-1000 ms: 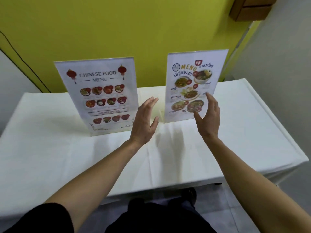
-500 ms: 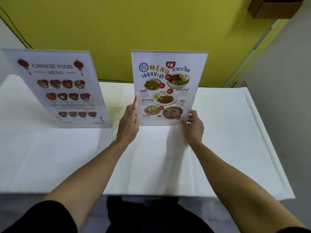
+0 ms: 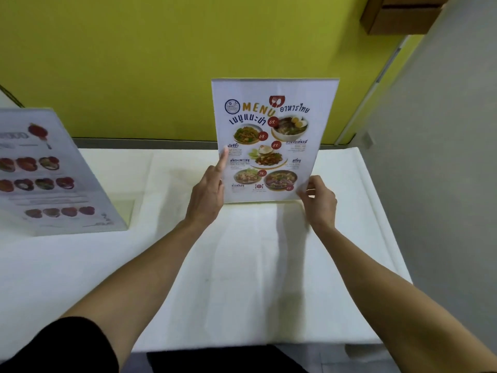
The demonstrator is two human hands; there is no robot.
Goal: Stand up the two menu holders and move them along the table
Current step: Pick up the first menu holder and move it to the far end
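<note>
Holding the Thai menu holder (image 3: 271, 141) upright in both hands, left hand (image 3: 208, 193) and right hand (image 3: 320, 201) pinching its sides, while the Chinese menu holder (image 3: 51, 173) stands at left on the worktop (image 3: 242, 265), so both are up and moving looks part done.

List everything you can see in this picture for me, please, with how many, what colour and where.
Thai menu holder: one, white sheet with food photos, upright at the table's middle, gripped at both side edges.
Chinese food menu holder: one, white with red dishes, standing at the far left, partly cut off by the frame.
Table: one, covered in white cloth, across the middle.
Wall: yellow-green, behind the table; a grey wall on the right.
Wooden box: one, brown, top right on the wall.
Left hand: on the Thai menu's left edge.
Right hand: on its lower right corner.
Sleeve: black, bottom left.
</note>
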